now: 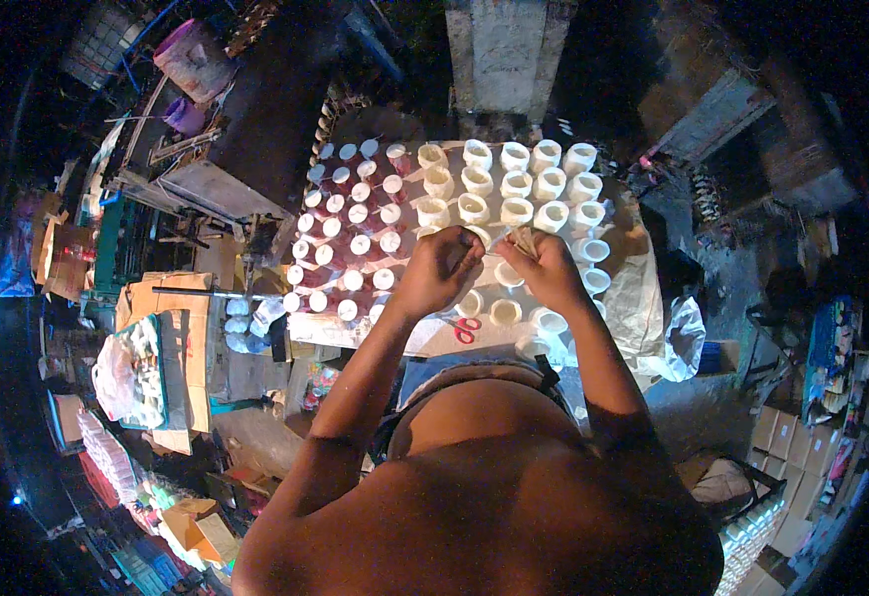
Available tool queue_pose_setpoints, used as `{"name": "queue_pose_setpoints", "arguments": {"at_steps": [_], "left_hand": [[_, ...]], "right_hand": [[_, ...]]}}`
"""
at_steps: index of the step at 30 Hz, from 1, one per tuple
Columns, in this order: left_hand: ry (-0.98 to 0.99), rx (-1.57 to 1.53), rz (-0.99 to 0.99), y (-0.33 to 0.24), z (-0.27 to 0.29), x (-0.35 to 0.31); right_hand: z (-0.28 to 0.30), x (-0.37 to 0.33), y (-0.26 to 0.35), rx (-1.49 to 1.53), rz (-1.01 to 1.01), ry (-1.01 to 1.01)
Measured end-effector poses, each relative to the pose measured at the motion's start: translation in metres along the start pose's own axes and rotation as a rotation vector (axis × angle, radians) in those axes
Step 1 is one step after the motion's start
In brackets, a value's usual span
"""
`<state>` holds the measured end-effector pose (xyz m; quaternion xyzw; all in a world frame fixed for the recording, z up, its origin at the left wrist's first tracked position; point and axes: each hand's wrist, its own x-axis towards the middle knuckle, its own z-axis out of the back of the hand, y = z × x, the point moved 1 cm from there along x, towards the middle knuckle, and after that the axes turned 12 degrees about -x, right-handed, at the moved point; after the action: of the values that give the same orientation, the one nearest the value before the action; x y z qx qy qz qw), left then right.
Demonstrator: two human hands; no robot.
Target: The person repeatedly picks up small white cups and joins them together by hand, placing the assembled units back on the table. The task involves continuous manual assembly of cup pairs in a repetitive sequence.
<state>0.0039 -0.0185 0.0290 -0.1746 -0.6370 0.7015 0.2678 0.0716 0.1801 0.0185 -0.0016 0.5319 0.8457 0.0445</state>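
Note:
My left hand (441, 270) is raised over the middle of the table, its fingers pinched together; what they hold, if anything, is too small to make out. Close beside it, my right hand (546, 268) is closed on a small pale bundle of thin strips (523, 240). Under and beyond both hands stand rows of white open-topped cups (517, 212), some with pale yellowish insides. On the left side of the table are rows of dark red containers with round white tops (360, 244). Red-handled scissors (466, 331) lie near the front edge, below my left hand.
Crumpled pale sheeting (628, 298) covers the table's right side, with a white plastic bag (685, 340) at its corner. Left of the table are a cardboard sheet (192, 348) and a tray with a plastic-covered load (128, 377). A concrete pillar (507, 60) stands beyond.

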Motion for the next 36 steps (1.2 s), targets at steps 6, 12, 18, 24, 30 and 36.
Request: {"name": "queue_pose_setpoints", "arguments": {"at_steps": [6,12,18,24,30,36], "left_hand": [[-0.136,-0.222,-0.085,0.029,-0.004,0.005],[-0.247,-0.334,-0.146,0.054,-0.003,0.018],[-0.004,-0.230,-0.367,0.036,-0.003,0.018],[-0.127,-0.191,-0.187,0.037,-0.006,0.005],[-0.269,-0.153,-0.214,0.021,-0.001,0.009],[-0.146,-0.206,-0.159,0.001,0.009,0.002]], "right_hand": [[0.005,0.001,0.006,-0.166,0.099,-0.071],[-0.050,0.027,-0.035,0.131,-0.209,-0.191],[-0.064,0.029,-0.016,0.316,0.044,-0.415],[-0.059,0.026,0.001,0.463,-0.081,-0.330],[-0.041,0.017,0.015,0.189,-0.021,-0.125],[-0.003,0.002,0.041,0.016,-0.055,-0.147]]}}
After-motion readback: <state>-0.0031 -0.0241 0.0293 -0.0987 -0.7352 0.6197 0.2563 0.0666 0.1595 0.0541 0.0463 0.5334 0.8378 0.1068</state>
